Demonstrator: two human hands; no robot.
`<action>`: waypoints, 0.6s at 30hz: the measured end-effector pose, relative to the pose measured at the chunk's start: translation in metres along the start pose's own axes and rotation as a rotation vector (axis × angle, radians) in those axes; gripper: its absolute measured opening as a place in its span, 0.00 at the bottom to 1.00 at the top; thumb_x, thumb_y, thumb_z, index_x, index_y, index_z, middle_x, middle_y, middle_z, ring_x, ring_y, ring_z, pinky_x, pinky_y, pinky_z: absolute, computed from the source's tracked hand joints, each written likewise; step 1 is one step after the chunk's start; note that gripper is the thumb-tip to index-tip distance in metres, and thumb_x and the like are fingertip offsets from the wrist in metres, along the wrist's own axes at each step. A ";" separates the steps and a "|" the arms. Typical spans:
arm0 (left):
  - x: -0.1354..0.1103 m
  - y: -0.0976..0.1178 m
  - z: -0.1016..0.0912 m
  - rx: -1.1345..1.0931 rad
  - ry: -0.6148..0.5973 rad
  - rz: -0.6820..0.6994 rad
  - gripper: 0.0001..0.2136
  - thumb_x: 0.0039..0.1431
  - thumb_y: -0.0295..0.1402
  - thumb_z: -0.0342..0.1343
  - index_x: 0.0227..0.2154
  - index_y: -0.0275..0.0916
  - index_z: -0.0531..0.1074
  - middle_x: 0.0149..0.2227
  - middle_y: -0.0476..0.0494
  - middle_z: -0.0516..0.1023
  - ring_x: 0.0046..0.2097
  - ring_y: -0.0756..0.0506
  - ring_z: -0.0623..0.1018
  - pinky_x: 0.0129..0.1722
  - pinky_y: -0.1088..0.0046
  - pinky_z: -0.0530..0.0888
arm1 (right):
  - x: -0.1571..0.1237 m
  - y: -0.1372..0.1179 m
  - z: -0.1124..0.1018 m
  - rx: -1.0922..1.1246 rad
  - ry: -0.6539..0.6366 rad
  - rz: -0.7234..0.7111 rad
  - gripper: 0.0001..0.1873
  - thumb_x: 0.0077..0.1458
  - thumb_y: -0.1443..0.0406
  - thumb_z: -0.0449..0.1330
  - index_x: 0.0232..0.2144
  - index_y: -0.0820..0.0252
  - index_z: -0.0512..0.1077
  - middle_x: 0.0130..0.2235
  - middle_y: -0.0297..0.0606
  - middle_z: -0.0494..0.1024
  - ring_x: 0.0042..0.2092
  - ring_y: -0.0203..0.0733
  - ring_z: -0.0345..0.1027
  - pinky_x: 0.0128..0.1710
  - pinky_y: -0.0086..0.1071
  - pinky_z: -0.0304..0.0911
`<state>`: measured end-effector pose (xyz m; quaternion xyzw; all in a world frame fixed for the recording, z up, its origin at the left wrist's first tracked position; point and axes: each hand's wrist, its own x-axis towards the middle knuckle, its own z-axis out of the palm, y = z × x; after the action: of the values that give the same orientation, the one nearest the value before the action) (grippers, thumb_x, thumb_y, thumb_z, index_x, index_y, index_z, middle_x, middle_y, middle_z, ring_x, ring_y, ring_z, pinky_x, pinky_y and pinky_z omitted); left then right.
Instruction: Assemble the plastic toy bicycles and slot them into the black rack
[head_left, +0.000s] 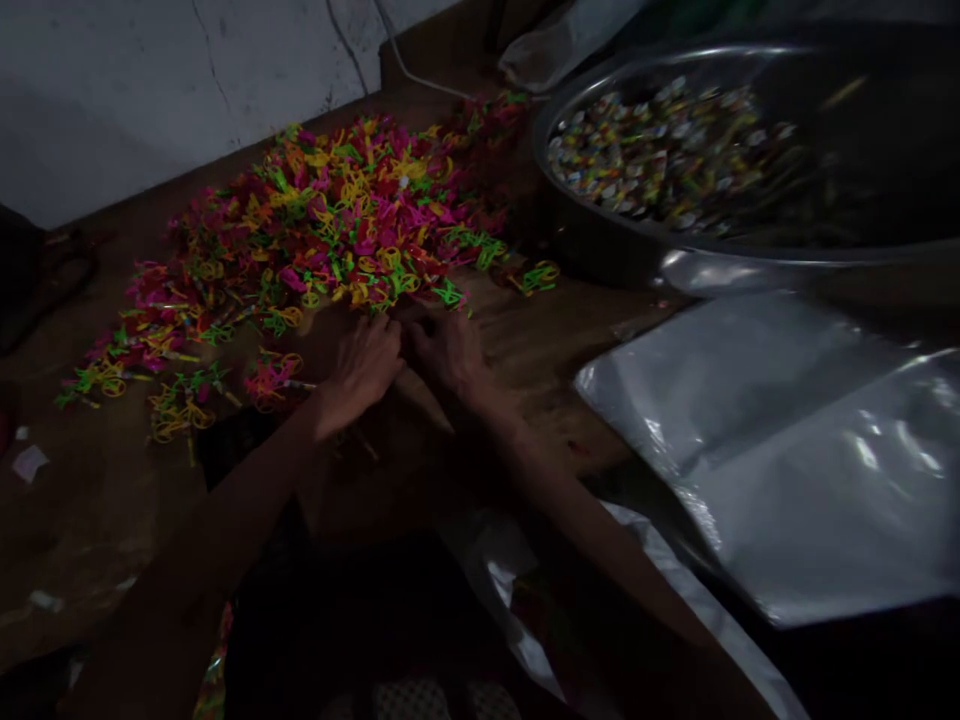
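My left hand and my right hand are close together at the near edge of a big heap of small bright plastic pieces. These pieces are pink, yellow, green and orange, with looped shapes. The fingers of both hands curl inward and look closed, but dim light and the hands themselves hide what is between them. Beside my left hand lies a small pink and orange cluster of the same pieces. A green piece lies just beyond my right fingers.
At the right stands a large metal basin holding many small wrapped-looking bits. Clear plastic sheets or bags lie in front of it. A whitish wall rises behind the wooden table. Paper scraps lie at the left.
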<state>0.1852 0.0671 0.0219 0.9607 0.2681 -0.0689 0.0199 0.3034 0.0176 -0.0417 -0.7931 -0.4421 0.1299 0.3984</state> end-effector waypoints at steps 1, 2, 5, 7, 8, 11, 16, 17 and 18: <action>0.000 0.004 0.000 0.007 -0.015 0.000 0.14 0.67 0.27 0.50 0.53 0.32 0.71 0.56 0.31 0.73 0.61 0.34 0.69 0.55 0.60 0.72 | -0.003 -0.001 -0.003 0.048 0.007 0.062 0.12 0.57 0.67 0.54 0.36 0.61 0.78 0.36 0.43 0.83 0.36 0.46 0.75 0.38 0.37 0.68; -0.002 0.006 0.000 0.011 -0.021 -0.005 0.14 0.67 0.26 0.48 0.52 0.32 0.71 0.54 0.32 0.74 0.60 0.35 0.70 0.54 0.60 0.73 | -0.007 -0.004 -0.007 0.086 0.016 0.102 0.11 0.56 0.66 0.55 0.35 0.61 0.78 0.35 0.42 0.83 0.35 0.45 0.75 0.36 0.35 0.67; -0.008 0.005 -0.004 -0.012 0.001 -0.043 0.15 0.65 0.24 0.47 0.51 0.30 0.73 0.49 0.30 0.78 0.53 0.34 0.77 0.48 0.59 0.76 | -0.014 -0.014 -0.016 0.183 0.047 0.059 0.12 0.59 0.63 0.56 0.35 0.62 0.78 0.34 0.39 0.82 0.33 0.40 0.73 0.34 0.31 0.64; -0.010 -0.003 -0.005 -0.072 0.075 -0.096 0.15 0.64 0.23 0.47 0.50 0.30 0.74 0.45 0.32 0.80 0.48 0.35 0.80 0.47 0.59 0.76 | -0.013 -0.014 -0.024 0.146 0.073 0.006 0.16 0.64 0.59 0.53 0.36 0.62 0.78 0.33 0.39 0.82 0.33 0.39 0.72 0.33 0.30 0.62; -0.010 -0.008 -0.005 -0.153 0.127 -0.125 0.15 0.64 0.24 0.47 0.48 0.31 0.75 0.41 0.34 0.81 0.45 0.36 0.81 0.46 0.60 0.77 | -0.010 -0.011 -0.030 0.075 0.105 0.004 0.18 0.66 0.58 0.52 0.38 0.61 0.78 0.33 0.40 0.81 0.34 0.40 0.73 0.34 0.30 0.62; -0.011 -0.022 0.001 -0.755 0.304 -0.243 0.13 0.62 0.28 0.50 0.46 0.34 0.76 0.36 0.40 0.80 0.41 0.39 0.82 0.41 0.63 0.79 | 0.003 0.010 -0.052 -0.245 0.235 0.057 0.17 0.67 0.60 0.50 0.46 0.61 0.76 0.42 0.48 0.81 0.41 0.46 0.74 0.38 0.34 0.63; -0.023 -0.030 0.006 -1.641 0.204 -0.350 0.14 0.52 0.34 0.63 0.40 0.35 0.71 0.38 0.38 0.81 0.43 0.39 0.83 0.39 0.59 0.83 | 0.038 0.050 -0.076 -0.562 0.290 0.093 0.22 0.66 0.67 0.44 0.51 0.66 0.73 0.50 0.60 0.77 0.50 0.57 0.72 0.47 0.45 0.66; -0.027 -0.030 0.004 -1.690 0.177 -0.362 0.14 0.50 0.34 0.65 0.37 0.34 0.71 0.37 0.38 0.81 0.43 0.38 0.83 0.40 0.59 0.83 | 0.046 0.054 -0.077 -0.587 0.277 0.039 0.23 0.66 0.67 0.43 0.53 0.68 0.72 0.49 0.62 0.77 0.51 0.58 0.72 0.47 0.47 0.66; -0.030 -0.030 0.001 -1.729 0.171 -0.385 0.14 0.48 0.34 0.66 0.36 0.34 0.72 0.37 0.38 0.82 0.43 0.38 0.83 0.41 0.59 0.83 | 0.054 0.057 -0.077 -0.602 0.256 -0.027 0.24 0.66 0.66 0.42 0.55 0.69 0.71 0.49 0.64 0.76 0.50 0.60 0.72 0.47 0.49 0.66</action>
<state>0.1442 0.0777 0.0251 0.5498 0.3837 0.2274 0.7063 0.4115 0.0046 -0.0261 -0.8791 -0.4177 -0.1126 0.2001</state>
